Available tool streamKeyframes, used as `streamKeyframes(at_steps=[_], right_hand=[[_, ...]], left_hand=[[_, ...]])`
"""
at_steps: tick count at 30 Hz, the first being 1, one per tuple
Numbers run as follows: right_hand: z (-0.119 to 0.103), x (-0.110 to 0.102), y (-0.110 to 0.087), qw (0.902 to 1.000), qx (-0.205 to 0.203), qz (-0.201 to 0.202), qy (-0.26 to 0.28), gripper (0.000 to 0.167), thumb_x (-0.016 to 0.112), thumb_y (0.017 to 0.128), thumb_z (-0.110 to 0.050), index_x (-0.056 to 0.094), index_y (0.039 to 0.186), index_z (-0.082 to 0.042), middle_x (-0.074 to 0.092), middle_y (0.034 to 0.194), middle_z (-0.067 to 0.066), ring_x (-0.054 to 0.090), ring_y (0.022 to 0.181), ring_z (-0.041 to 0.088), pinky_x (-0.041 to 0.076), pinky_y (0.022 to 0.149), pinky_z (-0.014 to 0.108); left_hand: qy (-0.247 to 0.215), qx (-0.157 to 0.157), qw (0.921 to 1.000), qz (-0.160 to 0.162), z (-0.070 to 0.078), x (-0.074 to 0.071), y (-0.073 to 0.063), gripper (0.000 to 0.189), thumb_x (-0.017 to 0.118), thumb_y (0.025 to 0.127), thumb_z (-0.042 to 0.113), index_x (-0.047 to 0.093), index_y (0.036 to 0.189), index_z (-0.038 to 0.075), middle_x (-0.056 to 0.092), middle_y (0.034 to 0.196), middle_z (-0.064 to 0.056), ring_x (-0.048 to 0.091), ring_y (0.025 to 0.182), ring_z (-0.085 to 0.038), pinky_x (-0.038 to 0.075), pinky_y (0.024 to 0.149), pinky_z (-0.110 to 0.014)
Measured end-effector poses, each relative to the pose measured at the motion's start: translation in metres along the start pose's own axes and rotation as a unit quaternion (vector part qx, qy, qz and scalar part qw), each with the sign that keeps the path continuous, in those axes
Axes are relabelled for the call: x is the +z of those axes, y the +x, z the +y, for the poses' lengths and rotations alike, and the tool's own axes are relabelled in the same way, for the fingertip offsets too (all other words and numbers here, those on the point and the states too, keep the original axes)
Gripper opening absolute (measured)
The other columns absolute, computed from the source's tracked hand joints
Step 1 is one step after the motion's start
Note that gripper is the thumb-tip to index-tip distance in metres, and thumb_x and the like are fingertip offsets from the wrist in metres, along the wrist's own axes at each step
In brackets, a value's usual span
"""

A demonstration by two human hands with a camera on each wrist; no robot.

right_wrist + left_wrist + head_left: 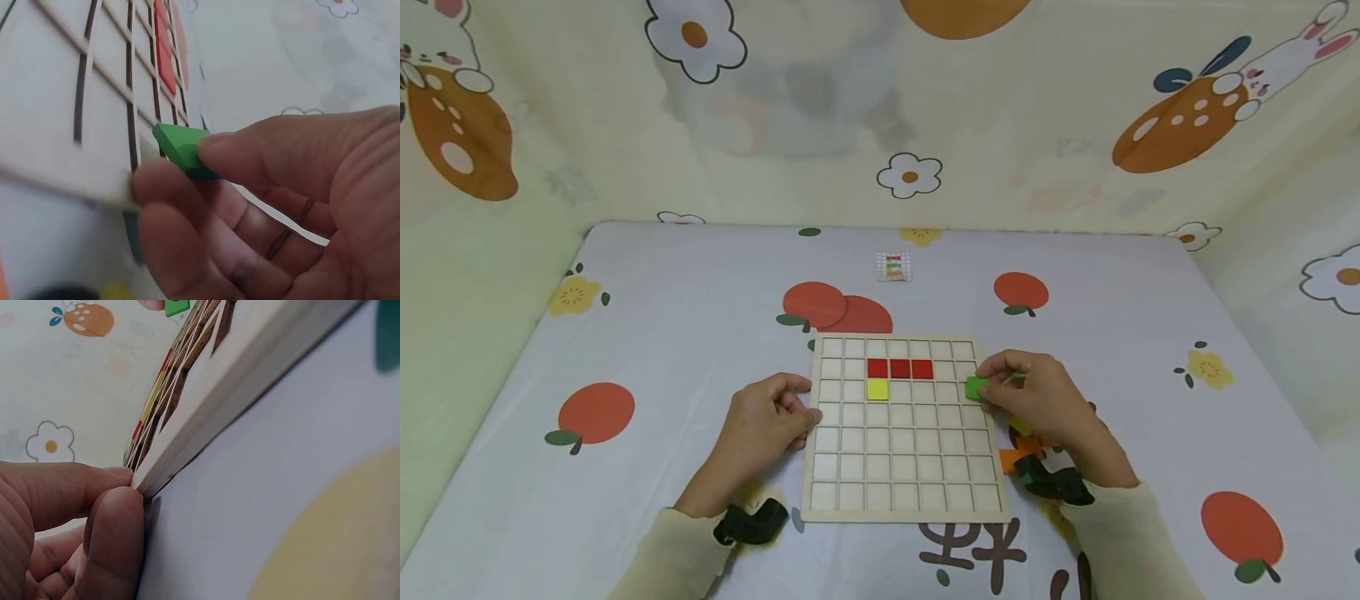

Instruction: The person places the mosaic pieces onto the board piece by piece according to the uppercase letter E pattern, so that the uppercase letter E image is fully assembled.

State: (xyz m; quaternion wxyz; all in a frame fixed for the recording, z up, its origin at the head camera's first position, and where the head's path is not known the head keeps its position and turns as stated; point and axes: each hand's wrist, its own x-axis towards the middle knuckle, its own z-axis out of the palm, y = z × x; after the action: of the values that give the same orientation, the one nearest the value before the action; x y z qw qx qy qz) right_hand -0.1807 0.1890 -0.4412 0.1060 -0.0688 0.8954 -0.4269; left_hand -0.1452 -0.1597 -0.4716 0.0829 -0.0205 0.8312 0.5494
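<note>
A light wooden grid board (910,515) lies on the cloth between both hands. Three red tiles (900,369) sit side by side in one of its upper rows, with a yellow tile (877,389) directly below the leftmost. My left hand (772,412) holds the board's left edge, thumb and a finger right at the rim in the left wrist view. Over the right edge of the board, my right hand (1037,396) pinches a green square tile (181,147) between thumb and fingers. The tile is tilted in the right wrist view, and the fingers partly cover it.
Loose orange pieces (1011,460) and other coloured ones lie right of the board, partly hidden under the right hand and wrist. A small card (893,267) with a coloured grid picture lies farther back. The patterned cloth (685,333) covers the table.
</note>
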Motion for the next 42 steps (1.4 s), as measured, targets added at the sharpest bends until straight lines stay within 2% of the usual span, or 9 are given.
streamKeyframes(at_steps=[3, 5, 10, 13, 18, 27, 35, 39, 42], right_hand=[[-0.003, 0.004, 0.001, 0.9990, 0.003, -0.024, 0.039, 0.017, 0.070, 0.095, -0.003, 0.072, 0.111, 0.002, 0.066, 0.089, 0.012, 0.071, 0.072, 0.022, 0.061, 0.066, 0.028], [-0.005, 0.007, 0.002, 0.9985, -0.007, -0.036, 0.042, 0.019, 0.070, 0.094, -0.002, 0.073, 0.112, 0.002, 0.066, 0.089, 0.012, 0.069, 0.072, 0.022, 0.059, 0.066, 0.027], [-0.010, 0.016, 0.003, 0.9987, -0.014, -0.046, 0.018, 0.025, 0.074, 0.088, -0.003, 0.075, 0.113, -0.002, 0.064, 0.094, 0.009, 0.061, 0.079, 0.023, 0.055, 0.069, 0.027], [-0.012, 0.020, 0.003, 0.9990, -0.012, -0.042, -0.001, 0.028, 0.078, 0.086, -0.003, 0.076, 0.113, -0.004, 0.064, 0.093, 0.008, 0.060, 0.081, 0.023, 0.054, 0.069, 0.026], [-0.015, 0.025, 0.003, 0.9983, -0.035, -0.031, -0.035, 0.029, 0.081, 0.084, -0.003, 0.077, 0.112, -0.003, 0.065, 0.090, 0.005, 0.059, 0.079, 0.020, 0.053, 0.067, 0.025], [-0.018, 0.030, 0.003, 0.9959, -0.051, -0.016, -0.073, 0.022, 0.079, 0.088, -0.004, 0.079, 0.110, -0.005, 0.064, 0.083, 0.002, 0.058, 0.074, 0.017, 0.051, 0.063, 0.025], [-0.020, 0.031, 0.002, 0.9975, -0.059, -0.014, -0.037, 0.016, 0.077, 0.092, -0.006, 0.080, 0.108, -0.009, 0.069, 0.085, 0.002, 0.060, 0.075, 0.018, 0.052, 0.062, 0.023], [-0.023, 0.033, 0.003, 0.9972, -0.065, -0.034, -0.014, 0.022, 0.076, 0.090, -0.003, 0.078, 0.112, -0.005, 0.069, 0.086, 0.003, 0.060, 0.076, 0.019, 0.052, 0.064, 0.024], [-0.026, 0.035, 0.004, 0.9968, -0.062, -0.047, -0.020, 0.028, 0.078, 0.087, -0.001, 0.077, 0.115, -0.003, 0.067, 0.086, 0.003, 0.059, 0.077, 0.019, 0.053, 0.066, 0.025]], left_hand=[[0.003, 0.003, 1.0000, 0.000, 0.000, 0.000, 0.000, 0.032, 0.078, 0.088, 0.001, 0.069, 0.119, -0.002, 0.064, 0.078, -0.007, 0.063, 0.056, -0.015, 0.056, 0.056, -0.024], [0.006, 0.005, 1.0000, 0.000, 0.001, 0.000, 0.000, 0.032, 0.078, 0.088, 0.001, 0.069, 0.119, -0.003, 0.064, 0.077, -0.006, 0.063, 0.056, -0.015, 0.056, 0.056, -0.024], [0.009, 0.007, 0.9999, 0.001, 0.000, -0.001, 0.000, 0.032, 0.078, 0.088, 0.001, 0.069, 0.119, -0.002, 0.064, 0.077, -0.006, 0.063, 0.055, -0.016, 0.055, 0.056, -0.024], [0.009, 0.009, 0.9999, 0.001, 0.000, -0.001, 0.000, 0.032, 0.078, 0.088, 0.001, 0.069, 0.119, -0.002, 0.064, 0.077, -0.006, 0.063, 0.055, -0.016, 0.055, 0.055, -0.024], [0.007, 0.010, 0.9999, 0.002, 0.000, -0.001, 0.000, 0.032, 0.078, 0.088, 0.001, 0.070, 0.119, -0.002, 0.064, 0.077, -0.006, 0.063, 0.055, -0.016, 0.055, 0.055, -0.024], [0.009, 0.008, 0.9999, 0.003, -0.001, 0.000, 0.000, 0.032, 0.078, 0.088, 0.001, 0.070, 0.118, -0.001, 0.064, 0.077, -0.006, 0.063, 0.055, -0.016, 0.054, 0.054, -0.024], [0.010, 0.012, 0.9999, 0.003, -0.001, 0.000, 0.001, 0.032, 0.078, 0.088, 0.002, 0.070, 0.119, -0.001, 0.065, 0.077, -0.006, 0.063, 0.055, -0.015, 0.054, 0.054, -0.023], [0.012, 0.012, 0.9998, 0.004, -0.001, 0.000, 0.001, 0.032, 0.078, 0.088, 0.002, 0.070, 0.119, -0.001, 0.065, 0.076, -0.006, 0.062, 0.054, -0.015, 0.054, 0.053, -0.023], [0.010, 0.009, 0.9999, 0.004, 0.000, 0.000, 0.001, 0.032, 0.078, 0.088, 0.002, 0.070, 0.119, -0.001, 0.065, 0.076, -0.006, 0.063, 0.054, -0.015, 0.054, 0.054, -0.023]])
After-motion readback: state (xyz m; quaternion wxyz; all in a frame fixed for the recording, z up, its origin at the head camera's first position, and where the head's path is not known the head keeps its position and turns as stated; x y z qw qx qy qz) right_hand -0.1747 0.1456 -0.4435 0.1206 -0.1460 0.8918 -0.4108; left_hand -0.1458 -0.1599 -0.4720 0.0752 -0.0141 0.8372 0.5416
